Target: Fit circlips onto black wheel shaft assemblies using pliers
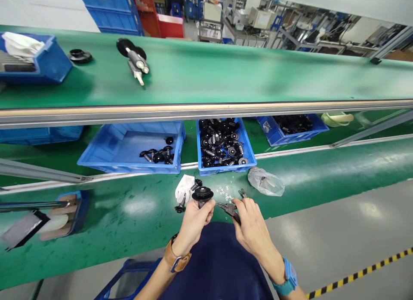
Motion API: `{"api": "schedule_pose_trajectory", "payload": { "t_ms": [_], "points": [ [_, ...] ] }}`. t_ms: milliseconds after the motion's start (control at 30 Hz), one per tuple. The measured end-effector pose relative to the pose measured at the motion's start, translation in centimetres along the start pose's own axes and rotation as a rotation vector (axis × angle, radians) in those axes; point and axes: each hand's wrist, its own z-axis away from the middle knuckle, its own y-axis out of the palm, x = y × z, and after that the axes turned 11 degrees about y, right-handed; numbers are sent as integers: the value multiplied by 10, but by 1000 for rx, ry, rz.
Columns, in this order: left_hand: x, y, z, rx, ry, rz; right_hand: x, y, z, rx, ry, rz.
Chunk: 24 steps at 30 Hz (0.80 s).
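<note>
My left hand (195, 218) is closed around the grey shaft of a black disc-topped part (202, 193), its disc facing up. In my right hand (250, 220) is a pair of pliers (229, 209), their slim jaws pointing left toward that part. The tips sit close to my left thumb; whether they touch anything I cannot tell. Small white rings (227, 196) lie scattered on the green bench just beyond the pliers. Left of the held part, a white glove (185, 187) lies with a couple of similar black parts beside it. A small dark tool (242, 193) rests beyond my right hand.
A blue bin (250, 161) heaped with black parts stands ahead, beside another blue bin (111, 151) holding several. A clear plastic bag (266, 182) lies to the right. Above runs a green shelf (226, 76) with a metal front edge. A wooden-lined blue box (84, 207) is at left.
</note>
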Motion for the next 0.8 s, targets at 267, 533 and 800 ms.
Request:
{"api": "schedule_pose_trajectory", "payload": {
  "t_ms": [267,533,800],
  "points": [
    [2,-3,4,-18,16,6,-2,3,0,32,-27,31],
    [3,0,7,-30,28,29,-7,0,-3,34,-58,60],
    [6,2,8,-38,23,37,-11,-1,-2,18,-76,66]
  ]
}}
